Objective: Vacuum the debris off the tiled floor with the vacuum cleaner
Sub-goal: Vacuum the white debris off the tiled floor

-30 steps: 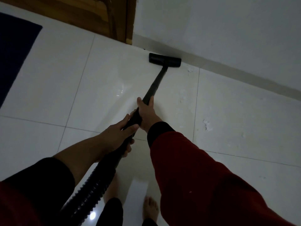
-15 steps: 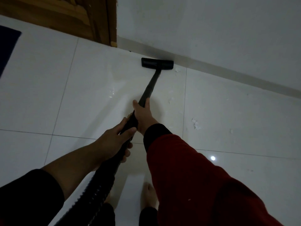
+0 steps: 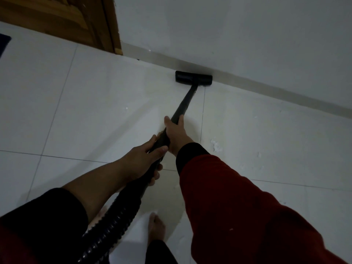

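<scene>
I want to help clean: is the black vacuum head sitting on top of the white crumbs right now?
No, the vacuum head is by the wall, while the white crumbs lie apart, nearer the right hand.

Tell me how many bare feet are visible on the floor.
2. One foot is at the bottom centre, right of the hose. The other foot peeks out left of the hose, mostly hidden.

both hands grip the vacuum wand, nozzle against the baseboard.

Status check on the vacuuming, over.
Both hands, left hand and right hand, grip the wand. Floor head against the baseboard. White debris right of the wand. Nothing blocking.
</scene>
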Tool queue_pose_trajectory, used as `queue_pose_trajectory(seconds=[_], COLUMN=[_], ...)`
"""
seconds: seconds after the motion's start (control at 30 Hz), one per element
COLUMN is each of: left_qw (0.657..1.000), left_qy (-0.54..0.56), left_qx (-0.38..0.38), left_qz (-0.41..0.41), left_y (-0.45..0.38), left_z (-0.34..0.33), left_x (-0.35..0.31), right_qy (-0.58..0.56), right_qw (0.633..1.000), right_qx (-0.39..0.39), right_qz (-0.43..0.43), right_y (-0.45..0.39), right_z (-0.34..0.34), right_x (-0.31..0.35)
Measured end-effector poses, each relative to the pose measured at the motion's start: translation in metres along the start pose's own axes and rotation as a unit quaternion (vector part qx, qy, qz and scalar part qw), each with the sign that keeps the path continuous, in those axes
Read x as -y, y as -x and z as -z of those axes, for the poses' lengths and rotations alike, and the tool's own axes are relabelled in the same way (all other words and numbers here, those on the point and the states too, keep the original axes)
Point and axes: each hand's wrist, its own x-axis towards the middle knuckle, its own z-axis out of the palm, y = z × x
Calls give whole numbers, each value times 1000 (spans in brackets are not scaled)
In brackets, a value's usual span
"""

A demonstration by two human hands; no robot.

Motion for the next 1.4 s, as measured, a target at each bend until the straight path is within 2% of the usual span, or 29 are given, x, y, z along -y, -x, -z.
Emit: queue_pose_trajectory(seconds=[0.27,0.77,0.9,1.1,1.4], left_qw=[999,996,997,999,1000], left_qy=[36,71,46,5,-19], left_qx=[-27,-20,-19,18,11], left_qz=[20,43,51,28,1], left_y=[-9,61,84,123,167], left_z=[-37,-29,-23,-18,-28], left_x=[15,78,110,156,209], right_qy=[-6,17,42,0,-19], right_qw=[1000,1000,999,1000,1000], right_qx=[19,16,29,12,11], right_qz=[-7,-18,-8,-15,-11], right_y=[-1,66,93,126,160], right_z=[35,30,29,32,47], right_x=[-4,-79,-111,-164,-219])
